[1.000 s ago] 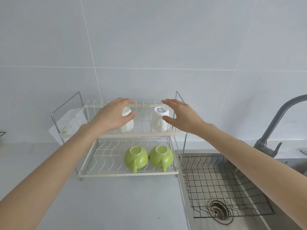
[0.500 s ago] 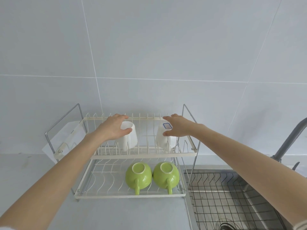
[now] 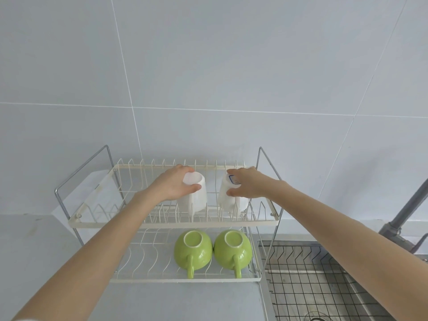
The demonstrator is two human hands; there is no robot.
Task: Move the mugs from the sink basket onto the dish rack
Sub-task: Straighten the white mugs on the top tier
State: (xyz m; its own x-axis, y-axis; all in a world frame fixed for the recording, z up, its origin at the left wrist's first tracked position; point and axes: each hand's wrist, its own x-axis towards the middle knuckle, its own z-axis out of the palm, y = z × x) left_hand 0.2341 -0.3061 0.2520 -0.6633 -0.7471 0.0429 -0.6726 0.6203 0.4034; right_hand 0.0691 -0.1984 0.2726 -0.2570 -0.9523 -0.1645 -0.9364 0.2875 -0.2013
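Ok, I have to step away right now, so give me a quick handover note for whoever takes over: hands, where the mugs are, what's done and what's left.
Left hand: gripping the base of the left white mug, which stands upside down on the dish rack's top shelf.
Right hand: same grip on the right white mug, also upside down on the top shelf.
Two green mugs sit upside down on the lower shelf, handles toward the camera.
Sink basket: no mugs in the visible part.
Done: all four mugs are on the rack.
Left: let go of both white mugs and withdraw; glance at the hidden part of the basket.
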